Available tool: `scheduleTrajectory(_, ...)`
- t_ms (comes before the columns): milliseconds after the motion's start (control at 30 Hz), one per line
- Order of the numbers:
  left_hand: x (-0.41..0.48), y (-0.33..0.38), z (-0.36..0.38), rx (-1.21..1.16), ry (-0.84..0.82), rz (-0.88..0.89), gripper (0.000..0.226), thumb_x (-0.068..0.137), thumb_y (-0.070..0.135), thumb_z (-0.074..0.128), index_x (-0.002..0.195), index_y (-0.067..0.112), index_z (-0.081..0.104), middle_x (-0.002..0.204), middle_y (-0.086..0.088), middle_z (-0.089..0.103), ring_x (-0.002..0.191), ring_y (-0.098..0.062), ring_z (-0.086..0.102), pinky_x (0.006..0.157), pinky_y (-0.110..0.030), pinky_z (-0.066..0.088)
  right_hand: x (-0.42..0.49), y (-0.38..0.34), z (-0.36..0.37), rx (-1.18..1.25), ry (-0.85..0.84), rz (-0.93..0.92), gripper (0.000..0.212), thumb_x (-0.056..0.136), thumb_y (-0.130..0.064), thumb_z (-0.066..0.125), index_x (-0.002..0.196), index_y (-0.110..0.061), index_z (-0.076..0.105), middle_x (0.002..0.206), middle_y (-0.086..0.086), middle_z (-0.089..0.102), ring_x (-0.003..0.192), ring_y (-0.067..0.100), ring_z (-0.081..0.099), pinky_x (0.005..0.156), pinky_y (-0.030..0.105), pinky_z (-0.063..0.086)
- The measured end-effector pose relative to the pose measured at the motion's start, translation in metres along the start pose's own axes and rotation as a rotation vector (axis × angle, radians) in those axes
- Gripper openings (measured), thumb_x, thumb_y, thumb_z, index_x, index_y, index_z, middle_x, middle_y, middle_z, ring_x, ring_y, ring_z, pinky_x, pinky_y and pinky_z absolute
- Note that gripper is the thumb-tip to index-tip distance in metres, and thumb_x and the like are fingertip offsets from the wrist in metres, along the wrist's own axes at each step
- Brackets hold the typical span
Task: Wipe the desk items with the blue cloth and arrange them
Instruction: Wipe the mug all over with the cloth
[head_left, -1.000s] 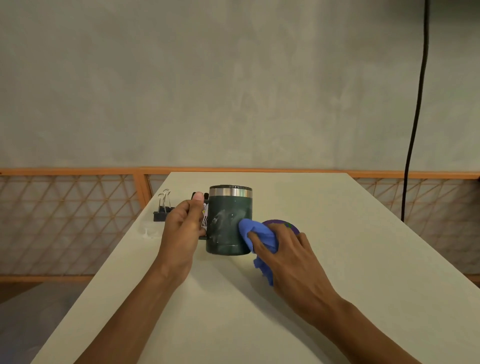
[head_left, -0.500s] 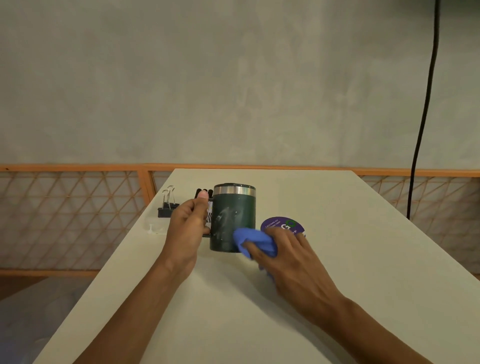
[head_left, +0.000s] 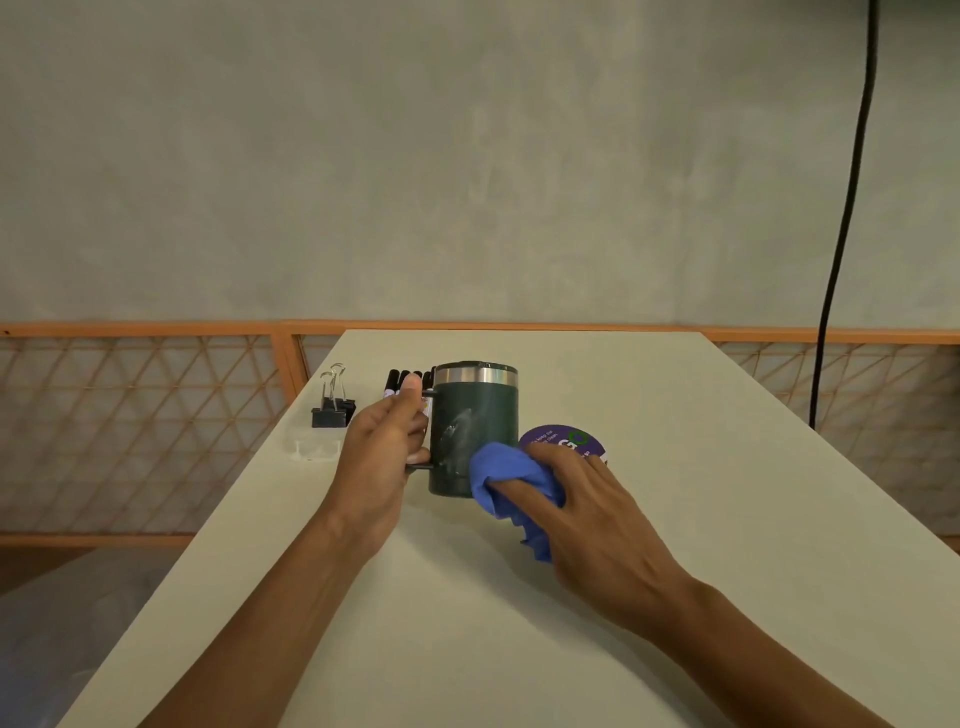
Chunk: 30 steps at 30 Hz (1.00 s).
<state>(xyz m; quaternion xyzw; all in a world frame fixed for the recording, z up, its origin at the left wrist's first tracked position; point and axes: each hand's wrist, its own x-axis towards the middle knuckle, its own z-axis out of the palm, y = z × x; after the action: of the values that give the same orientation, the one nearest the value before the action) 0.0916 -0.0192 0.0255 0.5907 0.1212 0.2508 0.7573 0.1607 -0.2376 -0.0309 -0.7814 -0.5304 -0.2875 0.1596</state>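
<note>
A dark green mug (head_left: 470, 426) with a steel rim stands upright on the white desk (head_left: 675, 519). My left hand (head_left: 384, 447) grips its handle on the left side, thumb pointing up. My right hand (head_left: 576, 499) holds the bunched blue cloth (head_left: 506, 480) and presses it against the mug's lower right wall. Behind that hand lies a round purple coaster (head_left: 558, 441), partly hidden. Black markers (head_left: 402, 382) lie behind my left hand, mostly covered by it.
Black binder clips (head_left: 332, 405) stand near the desk's left edge, with a small clear object (head_left: 311, 449) in front of them. An orange lattice railing (head_left: 156, 415) runs behind the desk. A black cable (head_left: 841, 234) hangs down the wall at right.
My right hand with the cloth slid down the mug's side, from the middle to the lower right. The left hand kept its grip on the handle. The camera shifted slightly.
</note>
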Motion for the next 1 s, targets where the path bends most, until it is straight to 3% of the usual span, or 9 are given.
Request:
scheduleTrajectory(133,0.002,-0.001,-0.006,-0.104,-0.021,-0.094,0.035,0.113,0.036,0.052,0.084,0.016,0.056,0.065,0.006,0.036,0.052,-0.006,0.029,0.053,-0.022,0.032,0.004,0.010,-0.004,0.053,-0.018,0.069,0.053,0.095,-0.018,0.058,0.147,-0.028,0.053,0.132,0.002,0.055,0.097,0.017,0.052,0.083,0.034,0.053)
scheduleTrajectory(333,0.002,-0.003,-0.007,-0.206,-0.118,-0.140,0.030,0.114,0.029,0.047,0.092,0.011,0.058,0.068,0.004,0.044,0.048,-0.005,0.033,0.050,-0.020,0.036,0.014,0.011,-0.009,0.140,0.075,0.263,0.047,0.111,-0.054,0.032,0.148,-0.030,0.047,0.125,-0.006,0.051,0.087,0.011,0.055,0.076,0.022,0.047)
scheduleTrajectory(400,0.003,-0.002,-0.008,-0.201,-0.125,-0.123,0.030,0.114,0.028,0.046,0.092,0.011,0.057,0.069,0.003,0.045,0.048,-0.005,0.034,0.050,-0.020,0.036,0.014,0.012,-0.010,0.123,0.079,0.240,0.043,0.112,-0.055,0.038,0.147,-0.031,0.048,0.120,-0.006,0.053,0.083,0.010,0.055,0.072,0.023,0.051)
scheduleTrajectory(533,0.007,-0.002,-0.012,-0.208,-0.107,-0.087,0.031,0.115,0.028,0.044,0.092,0.011,0.056,0.071,0.002,0.050,0.051,-0.006,0.035,0.051,-0.020,0.037,0.001,0.017,-0.002,0.051,0.028,0.036,0.050,0.098,-0.022,0.065,0.145,-0.034,0.051,0.115,-0.003,0.053,0.083,0.015,0.053,0.068,0.028,0.050)
scheduleTrajectory(700,0.009,-0.005,-0.015,-0.281,-0.120,-0.088,0.030,0.116,0.023,0.040,0.095,0.009,0.057,0.076,-0.001,0.052,0.054,-0.008,0.038,0.054,-0.021,0.039,-0.003,0.020,0.004,-0.018,0.002,-0.036,0.065,0.084,-0.022,0.084,0.142,-0.034,0.057,0.113,0.001,0.056,0.082,0.021,0.054,0.065,0.034,0.053)
scheduleTrajectory(800,0.008,-0.006,-0.012,-0.276,-0.165,-0.092,0.029,0.115,0.021,0.040,0.095,0.009,0.056,0.077,-0.002,0.052,0.055,-0.009,0.038,0.053,-0.021,0.040,0.004,0.021,-0.004,0.032,0.068,0.027,0.043,0.100,-0.028,0.064,0.141,-0.036,0.057,0.113,-0.006,0.062,0.087,0.017,0.060,0.071,0.030,0.056)
scheduleTrajectory(867,0.006,-0.007,-0.009,-0.256,-0.186,-0.081,0.029,0.115,0.022,0.041,0.096,0.008,0.056,0.078,-0.002,0.052,0.056,-0.009,0.038,0.053,-0.021,0.042,0.012,0.020,-0.011,0.203,0.102,0.219,0.028,0.110,-0.030,0.052,0.135,-0.040,0.057,0.108,-0.015,0.062,0.093,0.014,0.062,0.079,0.023,0.052)
scheduleTrajectory(933,0.005,-0.008,-0.007,-0.248,-0.195,-0.065,0.027,0.115,0.023,0.042,0.097,0.008,0.055,0.078,-0.001,0.052,0.056,-0.009,0.037,0.054,-0.021,0.042,0.014,0.020,-0.008,0.234,0.105,0.268,0.029,0.112,-0.029,0.047,0.135,-0.036,0.062,0.112,-0.016,0.058,0.098,0.011,0.060,0.081,0.025,0.051)
scheduleTrajectory(1000,0.006,-0.008,-0.008,-0.241,-0.181,-0.043,0.026,0.115,0.023,0.043,0.098,0.008,0.055,0.078,-0.001,0.052,0.057,-0.008,0.037,0.055,-0.020,0.041,0.010,0.018,-0.003,0.161,0.058,0.153,0.038,0.106,-0.022,0.057,0.142,-0.034,0.059,0.117,-0.012,0.055,0.093,0.011,0.058,0.077,0.030,0.055)
